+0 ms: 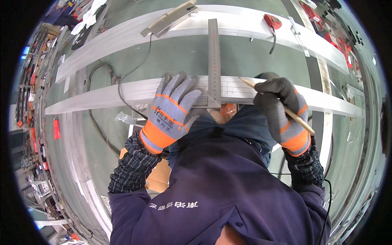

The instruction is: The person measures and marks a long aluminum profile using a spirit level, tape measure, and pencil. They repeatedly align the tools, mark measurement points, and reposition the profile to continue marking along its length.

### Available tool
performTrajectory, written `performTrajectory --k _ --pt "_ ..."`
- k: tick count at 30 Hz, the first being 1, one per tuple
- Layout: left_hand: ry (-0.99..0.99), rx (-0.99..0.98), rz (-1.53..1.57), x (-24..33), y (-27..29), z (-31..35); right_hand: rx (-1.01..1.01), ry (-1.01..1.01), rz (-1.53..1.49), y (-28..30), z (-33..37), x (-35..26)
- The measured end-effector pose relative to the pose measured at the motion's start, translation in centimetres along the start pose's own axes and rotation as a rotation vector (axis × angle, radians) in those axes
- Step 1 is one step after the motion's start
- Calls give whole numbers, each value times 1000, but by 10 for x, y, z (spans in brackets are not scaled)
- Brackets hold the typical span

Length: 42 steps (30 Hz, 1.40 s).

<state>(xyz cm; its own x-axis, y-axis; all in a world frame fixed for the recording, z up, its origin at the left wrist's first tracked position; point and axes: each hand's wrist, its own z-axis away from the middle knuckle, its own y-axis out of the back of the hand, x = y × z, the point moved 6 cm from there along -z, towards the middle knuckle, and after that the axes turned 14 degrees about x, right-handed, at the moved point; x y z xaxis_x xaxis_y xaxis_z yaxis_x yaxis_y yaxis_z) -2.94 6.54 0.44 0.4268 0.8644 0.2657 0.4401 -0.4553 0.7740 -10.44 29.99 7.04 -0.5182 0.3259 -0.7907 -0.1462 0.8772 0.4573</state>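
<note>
My left hand [170, 108], in a grey and orange work glove, presses across a silver metal bar [134, 92] and holds the stock of a try square. Its fingers reach over the bar and its thumb is on the near side. The steel, scale-marked blade of the try square [214, 57] lies across the bar and points away from me. To the right, my right hand [279, 100], gloved alike, is closed around a wooden pencil [300, 121]. The pencil's tip points left, at the bar's upper face near the blade; whether it touches cannot be made out.
A second silver bar [106, 41] lies farther away, with a metal channel piece [169, 19], a red tape measure [272, 21] and a slim metal tool [299, 36] on it. A black cable [90, 87] loops on the left. Tools crowd the shelving [30, 94] at far left.
</note>
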Motion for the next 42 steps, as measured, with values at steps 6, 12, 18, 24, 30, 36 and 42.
performTrajectory --k 6,12,18,24,30,36,42 --pt "-24 -7 -73 -5 26 22 54 -143 -149 -1 12 20" --pt "-53 68 -77 -12 53 53 43 -135 -239 -23 8 21" --pt "-10 174 -224 -56 83 81 -43 -38 -158 -46 -3 10" --pt "-71 173 -272 -82 93 78 -82 -57 -155 -69 -11 1" --pt "-76 160 -198 -85 93 88 -197 53 -157 -103 -25 -33" --pt "-63 221 -143 -82 99 72 -136 69 -283 -138 -48 -29" --pt "124 336 -76 -81 134 84 -343 292 -20 -170 -93 -43"
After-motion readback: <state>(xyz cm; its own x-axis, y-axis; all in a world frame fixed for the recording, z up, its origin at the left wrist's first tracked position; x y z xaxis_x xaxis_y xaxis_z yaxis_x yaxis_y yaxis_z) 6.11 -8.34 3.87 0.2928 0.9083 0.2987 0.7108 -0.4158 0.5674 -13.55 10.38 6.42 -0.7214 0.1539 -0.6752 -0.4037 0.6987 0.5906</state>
